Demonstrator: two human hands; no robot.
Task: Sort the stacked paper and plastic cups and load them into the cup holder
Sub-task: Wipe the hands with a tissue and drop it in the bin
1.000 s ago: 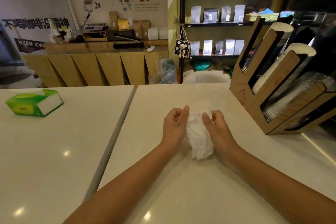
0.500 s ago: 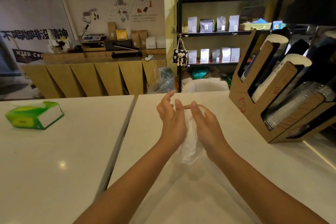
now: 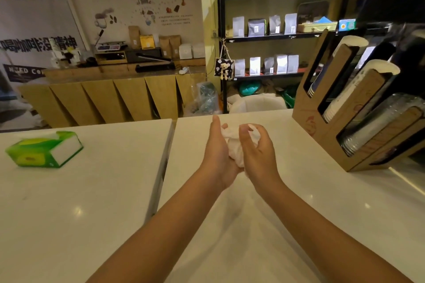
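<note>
1. Both hands work a crumpled white tissue wad (image 3: 234, 147) above the white table (image 3: 276, 213): the left hand (image 3: 217, 151) lies flat-palmed against it, and the right hand (image 3: 257, 151) has its fingers (image 3: 245, 131) curled round it.
2. Judged best: ball it tight, bin it.
3. The brown slanted wooden cup holder (image 3: 322, 126), right of the hands, shows four slots: two white paper-cup stacks (image 3: 340, 103), one dark-cup stack (image 3: 318, 82) and one clear plastic stack (image 3: 377, 122).
4. One green tissue box (image 3: 44, 149).

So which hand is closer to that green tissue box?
The left hand. The tissue box lies far off to its left on the other table; the right hand is beyond it, nearer the cup holder.
</note>
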